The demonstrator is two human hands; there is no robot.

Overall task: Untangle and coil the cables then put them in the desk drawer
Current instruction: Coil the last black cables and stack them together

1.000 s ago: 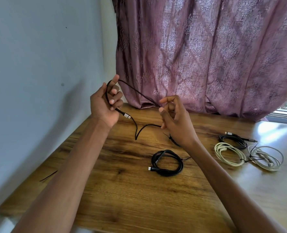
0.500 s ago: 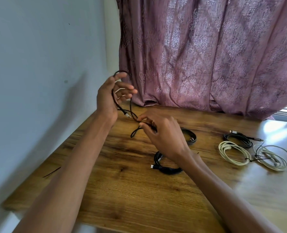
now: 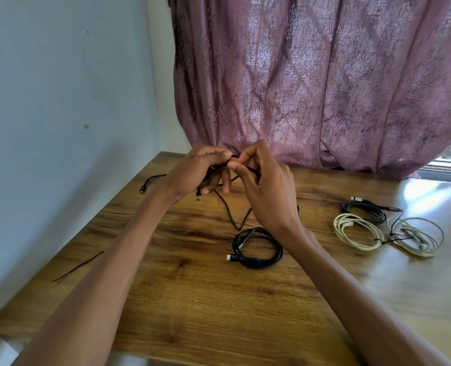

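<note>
I count four cables already coiled on the counter (image 3: 192,307): a black coil (image 3: 257,247) just in front of my right wrist, and off to the right a dark coil (image 3: 364,210) with two cream coils, one (image 3: 357,232) beside the other (image 3: 415,236), a thin dark tie between them. Those look finished as coils, as far as I can judge. The fifth, a thin black cable (image 3: 233,215), is the one in work. My left hand (image 3: 192,173) is closed around a few gathered turns of it, with a silver plug hanging below the fingers. My right hand (image 3: 266,186) pinches the same cable close against the left, fingertips nearly touching. A slack loop of it hangs down in a V onto the counter between my wrists. Another dark end with a plug (image 3: 146,184) lies on the counter left of my left hand; I cannot tell whether it belongs to the same cable. A loose thin dark strand (image 3: 77,266) lies near the left edge.

No drawer is in view, so I judge the storing step has not begun.

Compared with half a second ago, my left hand has dropped and curled shut, where its fingers were spread and raised. My right hand has risen to meet it, and the view has tipped slightly downward.
</note>
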